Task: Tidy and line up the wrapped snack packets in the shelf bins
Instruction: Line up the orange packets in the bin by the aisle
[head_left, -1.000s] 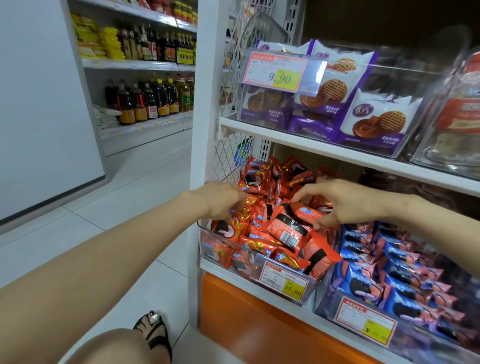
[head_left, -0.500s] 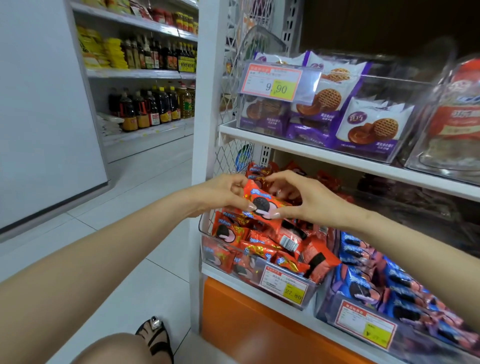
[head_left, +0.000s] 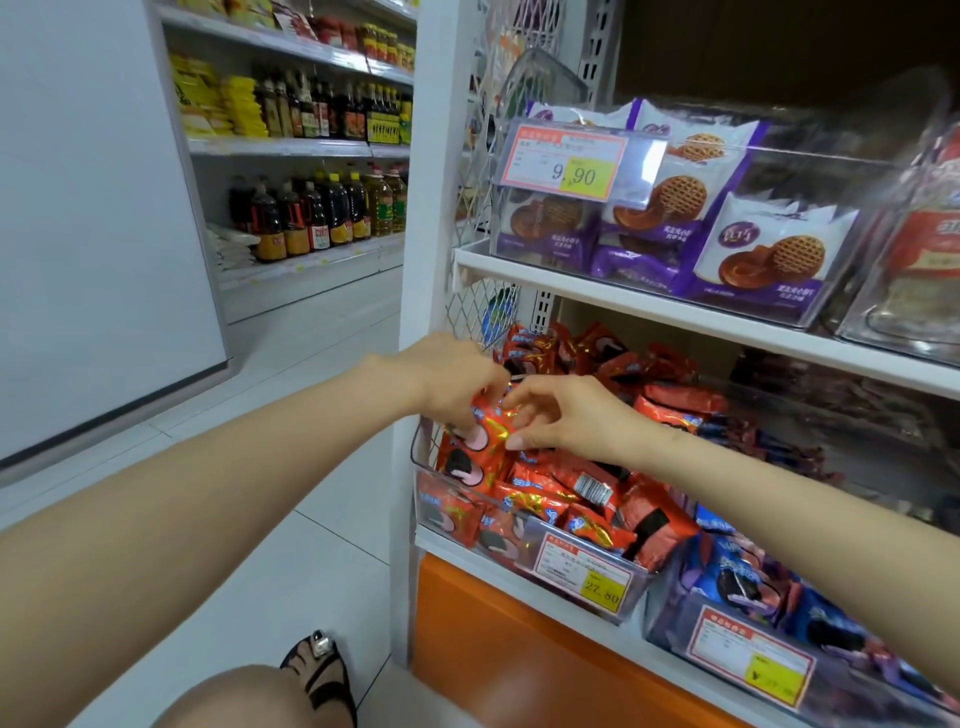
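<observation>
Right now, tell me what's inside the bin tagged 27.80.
Red packets piled loosely in the bin; left hand and right hand pinch one packet on top. Lower layers are covered.

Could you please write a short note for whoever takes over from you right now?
Left grip: pinches the red packet at its upper left edge.
Right grip: pinches the same packet from the right.
The packet is held over the front left of the red bin.
Done: no neat row shows; the other packets in that bin lie jumbled.
Left: set this packet in, line up the rest, then probably the blue packets in the next bin.
</observation>
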